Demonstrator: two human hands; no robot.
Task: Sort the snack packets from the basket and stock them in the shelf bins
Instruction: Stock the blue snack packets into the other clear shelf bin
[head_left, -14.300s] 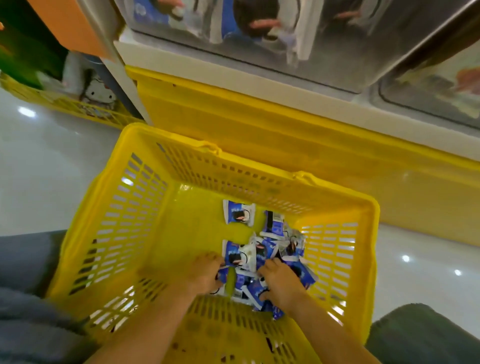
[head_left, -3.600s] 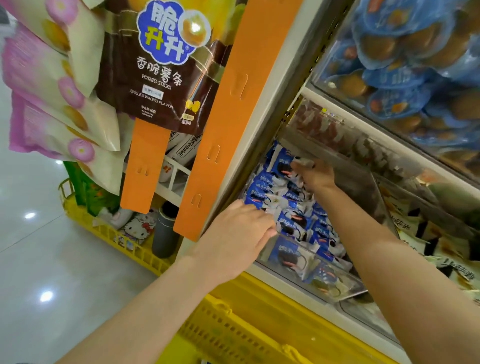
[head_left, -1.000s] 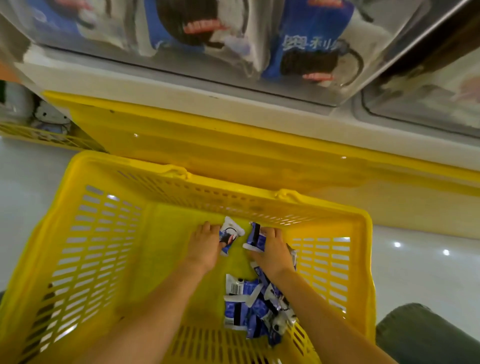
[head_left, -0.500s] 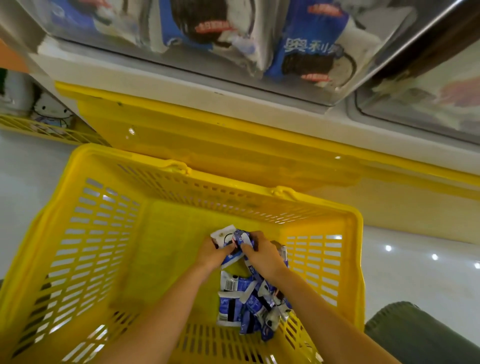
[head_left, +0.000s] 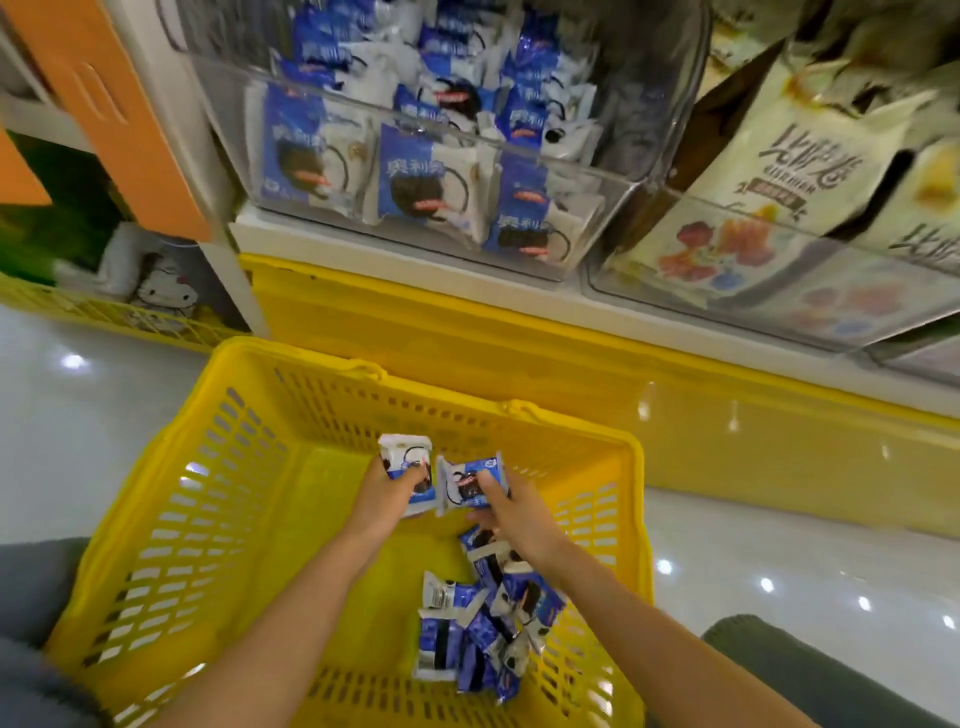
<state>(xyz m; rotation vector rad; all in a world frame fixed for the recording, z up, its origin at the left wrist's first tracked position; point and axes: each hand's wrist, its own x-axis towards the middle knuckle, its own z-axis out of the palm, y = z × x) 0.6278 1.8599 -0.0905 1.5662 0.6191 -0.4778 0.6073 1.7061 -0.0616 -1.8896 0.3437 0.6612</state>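
1. Nearest, heaped loose on the right of the basket (head_left: 218, 519) bottom: a pile of snack packets (head_left: 478, 639), blue and white.
2. Just beyond, raised above that pile: left hand (head_left: 387, 493) curled round one packet (head_left: 408, 457), right hand (head_left: 506, 512) pinching a second packet (head_left: 470, 486), thumb on its face. Both packets just beside each other.
3. Under the yellow slotted basket: glossy pale floor (head_left: 104, 415), with a yellow shelf base (head_left: 519, 353) close behind.
4. Farthest, on the shelf: clear shelf bin (head_left: 415, 156) stocked with matching blue-and-white packets. Right of it, a neighbouring bin (head_left: 779, 291) with cream bags (head_left: 800, 171).
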